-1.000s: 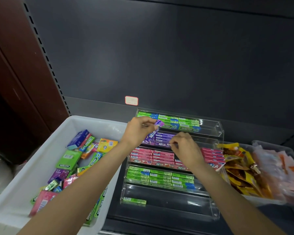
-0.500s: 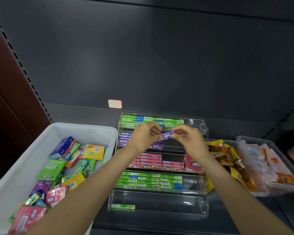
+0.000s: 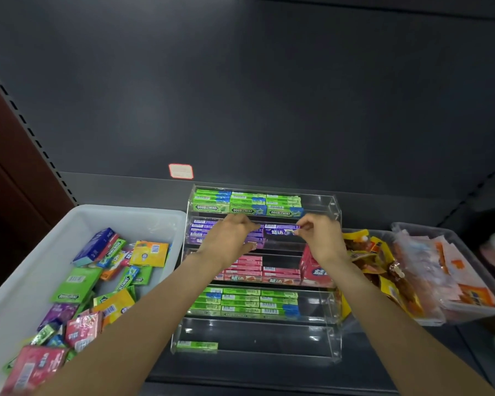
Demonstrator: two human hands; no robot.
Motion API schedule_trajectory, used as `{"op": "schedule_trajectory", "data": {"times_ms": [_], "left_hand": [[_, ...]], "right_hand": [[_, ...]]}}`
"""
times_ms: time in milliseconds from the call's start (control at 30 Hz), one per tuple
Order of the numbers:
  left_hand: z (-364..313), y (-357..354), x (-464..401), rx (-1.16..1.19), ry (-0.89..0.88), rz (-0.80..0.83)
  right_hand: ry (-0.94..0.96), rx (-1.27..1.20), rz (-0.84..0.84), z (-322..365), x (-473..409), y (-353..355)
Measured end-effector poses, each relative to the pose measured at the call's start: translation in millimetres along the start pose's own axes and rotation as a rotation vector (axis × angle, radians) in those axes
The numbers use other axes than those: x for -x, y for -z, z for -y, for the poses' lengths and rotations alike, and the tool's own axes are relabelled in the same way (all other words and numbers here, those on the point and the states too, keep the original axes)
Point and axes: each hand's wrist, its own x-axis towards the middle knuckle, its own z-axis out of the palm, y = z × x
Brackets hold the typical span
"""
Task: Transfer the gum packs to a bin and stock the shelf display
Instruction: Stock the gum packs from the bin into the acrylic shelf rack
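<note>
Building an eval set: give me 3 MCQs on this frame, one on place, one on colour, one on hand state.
1. Where is the white bin?
A. left of the clear display rack
B. right of it
C. on top of it

2. What colour is the pack the right hand pinches?
A. green
B. purple
C. yellow

3. What is the left hand doing?
A. hanging idle
B. reaching into the bin
C. resting on the purple row

Answers:
1 A: the bin sits at the rack's left side.
2 B: the purple pack is pinched at its right end.
3 C: its fingers lie over the purple packs on the second tier.
</note>
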Motion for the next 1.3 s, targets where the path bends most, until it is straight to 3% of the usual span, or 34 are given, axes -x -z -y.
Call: {"op": "schedule_trajectory", "data": {"times_ms": [400, 733, 1167, 1300], "left_hand": [[-8, -12, -3, -0.194, -0.043, 0.026], [-15, -18, 0, -0.148, 0.026, -0.067], [-18, -18, 2, -0.097, 0.060, -0.110], [-10, -7, 16, -0.006, 0.106, -0.179]], "right_hand": [[-0.042, 0.050, 0.034, 0, 1, -4], [-0.004, 0.159, 0.161, 11, 11, 6], [0.077, 0.305, 0.171, 12, 14, 8], [0.113, 0.362, 0.095, 27, 21, 10]]}}
